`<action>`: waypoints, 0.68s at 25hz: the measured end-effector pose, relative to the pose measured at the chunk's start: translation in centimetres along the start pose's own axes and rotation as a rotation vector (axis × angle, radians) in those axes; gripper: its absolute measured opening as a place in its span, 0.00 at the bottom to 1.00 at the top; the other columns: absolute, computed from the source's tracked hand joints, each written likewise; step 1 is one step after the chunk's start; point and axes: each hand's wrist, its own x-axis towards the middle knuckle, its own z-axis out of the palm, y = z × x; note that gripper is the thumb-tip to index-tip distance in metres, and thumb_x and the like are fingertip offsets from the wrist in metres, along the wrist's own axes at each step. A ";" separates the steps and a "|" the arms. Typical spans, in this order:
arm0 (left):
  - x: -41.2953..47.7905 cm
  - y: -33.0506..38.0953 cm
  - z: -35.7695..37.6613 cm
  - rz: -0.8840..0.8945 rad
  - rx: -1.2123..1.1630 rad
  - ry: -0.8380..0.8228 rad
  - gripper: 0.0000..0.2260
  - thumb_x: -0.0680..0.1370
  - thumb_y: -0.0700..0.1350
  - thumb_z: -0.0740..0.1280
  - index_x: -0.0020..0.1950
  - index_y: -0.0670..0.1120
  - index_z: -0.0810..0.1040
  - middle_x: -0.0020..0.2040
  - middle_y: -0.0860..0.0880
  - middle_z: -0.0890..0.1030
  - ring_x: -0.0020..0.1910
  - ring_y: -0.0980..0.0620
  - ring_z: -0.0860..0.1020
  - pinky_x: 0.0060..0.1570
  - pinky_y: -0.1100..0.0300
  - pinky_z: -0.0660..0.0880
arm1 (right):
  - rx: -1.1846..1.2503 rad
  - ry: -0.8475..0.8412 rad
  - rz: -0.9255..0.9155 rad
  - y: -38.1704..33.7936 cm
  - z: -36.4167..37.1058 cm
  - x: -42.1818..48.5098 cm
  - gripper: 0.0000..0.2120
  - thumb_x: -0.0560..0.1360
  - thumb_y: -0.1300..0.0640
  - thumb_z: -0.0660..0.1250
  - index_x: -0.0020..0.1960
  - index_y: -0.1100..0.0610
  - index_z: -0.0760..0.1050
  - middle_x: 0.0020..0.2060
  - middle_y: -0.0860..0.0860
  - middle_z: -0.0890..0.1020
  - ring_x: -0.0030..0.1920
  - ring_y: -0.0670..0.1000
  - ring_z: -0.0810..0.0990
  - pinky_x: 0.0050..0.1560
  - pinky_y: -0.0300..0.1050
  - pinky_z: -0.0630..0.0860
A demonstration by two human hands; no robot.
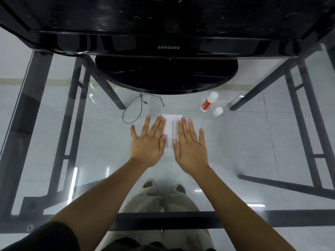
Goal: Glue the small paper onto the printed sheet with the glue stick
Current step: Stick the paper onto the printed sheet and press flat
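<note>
Nearest, seen through the glass: my beige trousers (pixel 145 201) and a pair of light shoes (pixel 149 186) on the tiled floor. Above them, the glass tabletop (pixel 253 142) on a dark metal frame, with both my bare forearms reaching forward over it. Left grip (pixel 147 142): released, fingers straight and spread, palm down, its inner fingers and thumb lying on the left edge of the printed sheet (pixel 171 127). Right grip (pixel 190 147): released likewise, fingers straight, palm down, its thumb and inner fingers on the sheet's right edge. The printed sheet lies flat on the tabletop between the two grips, a narrow strip of it with lines of print showing in the gap. I cannot tell the small paper apart from it. Farther on and to the right, well apart from the sheet: one glue stick (pixel 208 103), red label and white end, with a white cap (pixel 217 111) just beside it. To the left, a thin black cable (pixel 134 109) in a loop. Farthest, a black monitor (pixel 168 47) on a round black stand (pixel 166 73).
</note>
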 end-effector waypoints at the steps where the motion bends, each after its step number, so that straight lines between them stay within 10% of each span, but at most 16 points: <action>1: 0.0 0.0 0.0 0.001 0.004 0.002 0.24 0.78 0.57 0.34 0.74 0.53 0.36 0.77 0.55 0.47 0.75 0.49 0.40 0.69 0.36 0.45 | -0.011 0.001 -0.010 0.0 0.2 1.0 0.27 0.79 0.45 0.38 0.74 0.53 0.34 0.75 0.48 0.38 0.72 0.48 0.32 0.67 0.49 0.26; 17: 0.7 0.8 -0.9 -0.100 -0.183 0.016 0.23 0.79 0.55 0.37 0.71 0.52 0.32 0.74 0.55 0.36 0.71 0.54 0.32 0.68 0.50 0.34 | -0.070 0.007 -0.045 1.1 1.6 2.5 0.28 0.80 0.44 0.40 0.75 0.52 0.36 0.76 0.48 0.42 0.71 0.46 0.30 0.69 0.52 0.29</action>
